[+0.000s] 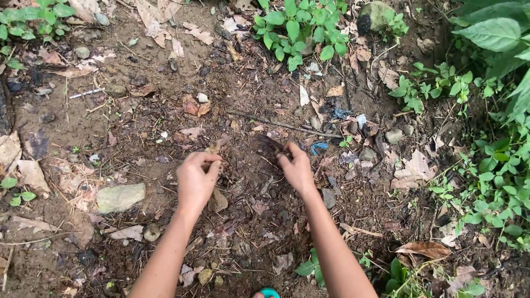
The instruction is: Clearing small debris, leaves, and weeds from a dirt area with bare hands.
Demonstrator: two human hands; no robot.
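Dry leaf litter (216, 148) is pinched in the curled left hand (196, 179) low over the bare ground (138, 110). A dark tuft of roots (270, 148) is gripped by the closed right hand (297, 168). Beyond, a thin stick (287, 127) and green weeds (301, 27) are seen.

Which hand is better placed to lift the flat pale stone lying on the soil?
The left hand, probably. The flat pale stone lies on its side, just beyond it. The right hand is farther away and pinches dark dry fibres.
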